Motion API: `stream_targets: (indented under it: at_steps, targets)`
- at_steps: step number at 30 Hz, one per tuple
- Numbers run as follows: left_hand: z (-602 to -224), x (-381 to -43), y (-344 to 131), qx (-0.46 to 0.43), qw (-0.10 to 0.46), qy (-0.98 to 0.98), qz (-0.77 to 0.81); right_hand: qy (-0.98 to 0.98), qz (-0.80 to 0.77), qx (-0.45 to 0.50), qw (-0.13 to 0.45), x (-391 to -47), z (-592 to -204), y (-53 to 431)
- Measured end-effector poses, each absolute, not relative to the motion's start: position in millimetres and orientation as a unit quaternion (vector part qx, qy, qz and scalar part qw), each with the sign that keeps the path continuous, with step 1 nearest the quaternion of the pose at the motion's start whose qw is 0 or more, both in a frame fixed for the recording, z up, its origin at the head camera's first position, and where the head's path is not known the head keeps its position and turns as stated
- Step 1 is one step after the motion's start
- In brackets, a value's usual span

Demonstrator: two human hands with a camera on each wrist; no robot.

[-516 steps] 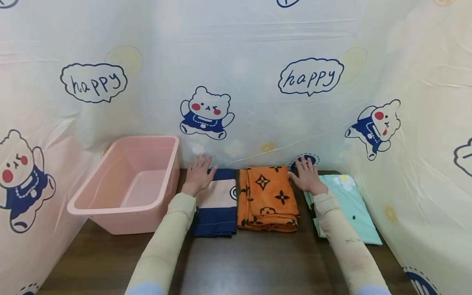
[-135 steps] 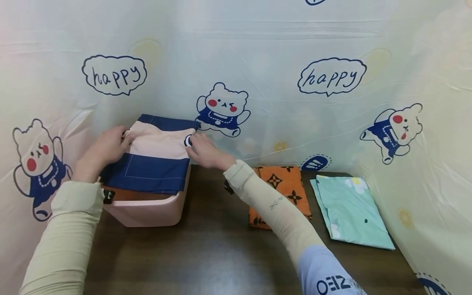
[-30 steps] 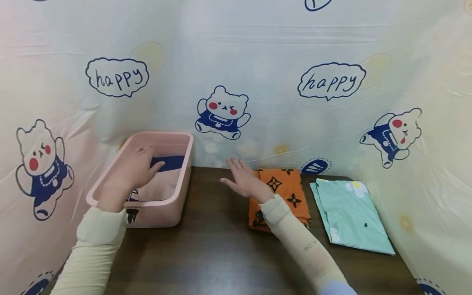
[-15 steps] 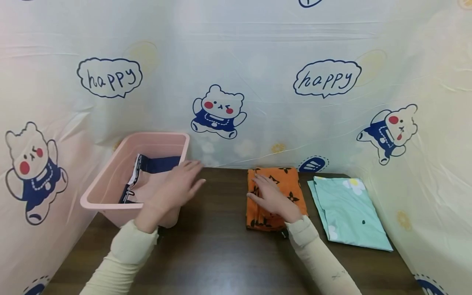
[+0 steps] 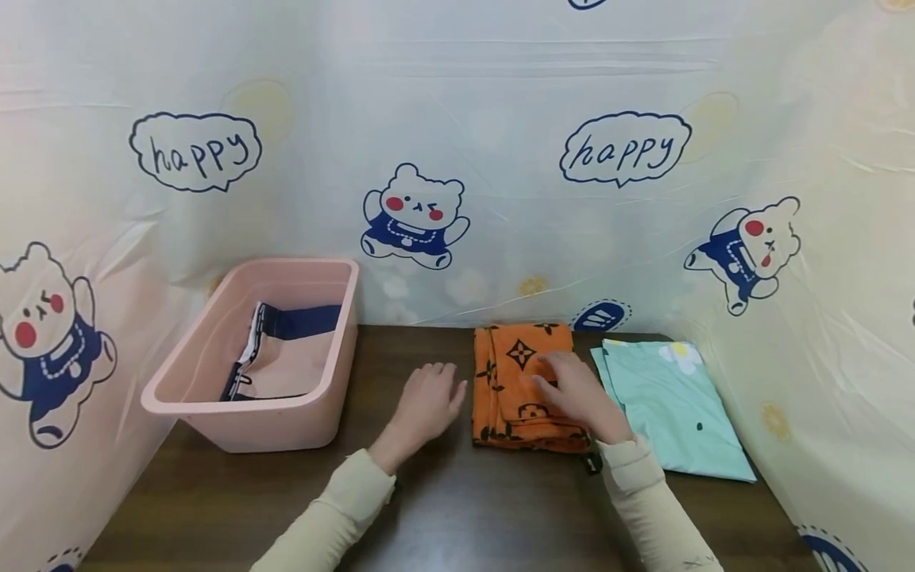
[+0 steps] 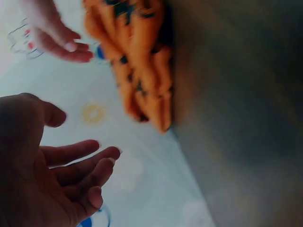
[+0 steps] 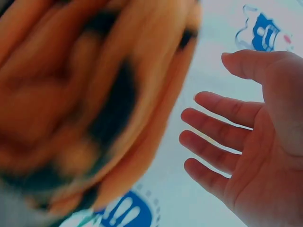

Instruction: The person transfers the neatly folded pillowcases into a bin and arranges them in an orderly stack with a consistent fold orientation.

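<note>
Two Hands Flank a Folded Orange Cloth

The orange cloth (image 5: 515, 389), with its dark flower pattern, lies folded on the brown table (image 5: 457, 516), between the pink tub (image 5: 282, 433) and the mint-green cloth (image 5: 689, 421). The left hand (image 5: 425, 403) is just beside its left edge, apart from it; the thumb stands away from the fingers, which are loosely bent and slightly spread, pinching nothing. The right hand (image 5: 579, 393) overlaps the right part of the orange cloth in the head view, yet the right wrist view shows a gap between fingertips and fabric. Its fingers are nearly straight and spread, the thumb well out.

Inside the tub lies a navy-and-pink cloth (image 5: 300, 357). The mint-green cloth, folded, has a white flower near its far edge. Pale sleeves (image 5: 314, 528) cover both forearms. Behind the table hangs a light curtain (image 5: 515, 238) printed with bears and "happy" bubbles.
</note>
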State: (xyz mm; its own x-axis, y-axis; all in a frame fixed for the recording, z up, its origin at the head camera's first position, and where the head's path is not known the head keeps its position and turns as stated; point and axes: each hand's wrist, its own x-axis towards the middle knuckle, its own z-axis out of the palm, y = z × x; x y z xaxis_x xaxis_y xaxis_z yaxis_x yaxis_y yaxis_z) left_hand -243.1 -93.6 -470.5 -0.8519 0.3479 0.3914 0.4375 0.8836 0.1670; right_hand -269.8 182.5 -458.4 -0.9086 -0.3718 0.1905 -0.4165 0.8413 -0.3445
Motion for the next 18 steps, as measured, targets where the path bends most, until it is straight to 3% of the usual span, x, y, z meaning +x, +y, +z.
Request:
stream_targets:
  at_steps: [7, 18]
  targets:
    - [-495, -262, -68, -0.177, 0.131, -0.965, -0.142, -0.967, 0.146, 0.184, 0.102, -277, -470, 221]
    - [-509, -296, -40, -0.138, 0.049, -0.985, -0.093, -0.986, 0.099, 0.131, 0.038, -295, -490, 252]
